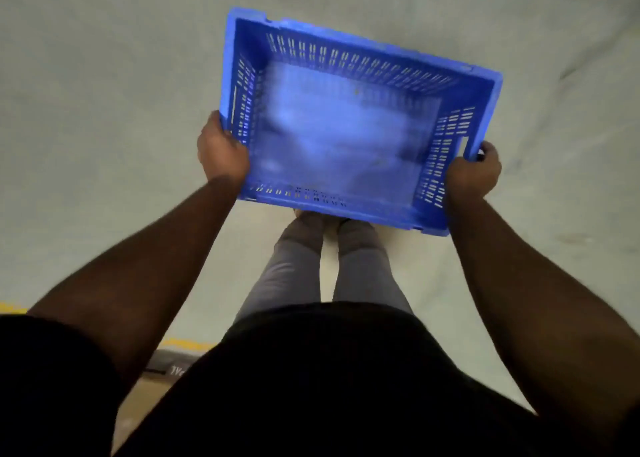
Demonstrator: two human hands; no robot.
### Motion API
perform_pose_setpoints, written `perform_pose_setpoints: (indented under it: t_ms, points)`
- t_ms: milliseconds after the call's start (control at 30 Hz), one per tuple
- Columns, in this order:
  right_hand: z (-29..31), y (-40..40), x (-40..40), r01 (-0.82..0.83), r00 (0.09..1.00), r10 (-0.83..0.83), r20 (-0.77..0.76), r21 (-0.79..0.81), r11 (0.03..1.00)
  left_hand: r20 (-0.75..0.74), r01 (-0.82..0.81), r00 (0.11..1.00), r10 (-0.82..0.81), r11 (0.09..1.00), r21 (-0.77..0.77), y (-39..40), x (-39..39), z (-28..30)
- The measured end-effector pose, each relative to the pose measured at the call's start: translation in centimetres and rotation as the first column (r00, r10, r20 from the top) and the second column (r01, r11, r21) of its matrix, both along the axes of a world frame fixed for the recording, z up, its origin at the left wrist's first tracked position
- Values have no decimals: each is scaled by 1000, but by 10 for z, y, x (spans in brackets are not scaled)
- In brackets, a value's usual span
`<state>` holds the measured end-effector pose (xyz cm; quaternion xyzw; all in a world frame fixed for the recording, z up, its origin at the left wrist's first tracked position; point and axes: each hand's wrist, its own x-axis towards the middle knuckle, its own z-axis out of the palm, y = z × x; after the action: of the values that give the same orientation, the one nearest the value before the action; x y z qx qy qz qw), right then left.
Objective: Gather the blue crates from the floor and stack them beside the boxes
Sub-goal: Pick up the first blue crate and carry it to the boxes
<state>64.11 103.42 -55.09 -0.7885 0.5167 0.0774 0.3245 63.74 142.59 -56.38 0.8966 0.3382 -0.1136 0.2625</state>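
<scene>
An empty blue crate (346,124) with slotted walls hangs in the air in front of me, above my legs, its open top facing up. My left hand (221,152) grips its left short wall near the front corner. My right hand (472,172) grips the right short wall by the handle cut-out. The crate is tilted a little, its right end lower in the picture. No other crates and no boxes are in view.
Pale grey concrete floor (104,110) surrounds me on all sides. A yellow floor line (187,344) runs at the lower left, with a dark strip and a brownish surface (138,404) just behind it.
</scene>
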Motion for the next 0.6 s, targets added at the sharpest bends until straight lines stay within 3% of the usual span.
perform_pose_setpoints:
  t_ms: [133, 300, 400, 500, 600]
  points:
    - [99, 0, -35, 218, 963, -226, 148, 69, 973, 73, -101, 992, 102, 995, -23, -23, -4, 104]
    - [180, -22, -64, 205, 937, -223, 269, 97, 974, 88, -108, 990, 110, 994, -27, -35, -11, 172]
    - [205, -47, -67, 271, 894, -304, 328, 145, 952, 119, -149, 978, 174, 969, -196, -53, -7, 191]
    - [218, -85, -71, 309, 849, -360, 386, 189, 932, 135, -246, 932, 336, 862, -444, -76, 7, 205]
    - [233, -131, -76, 362, 801, -415, 431, 204, 910, 157, -223, 919, 362, 805, -550, -120, 22, 220]
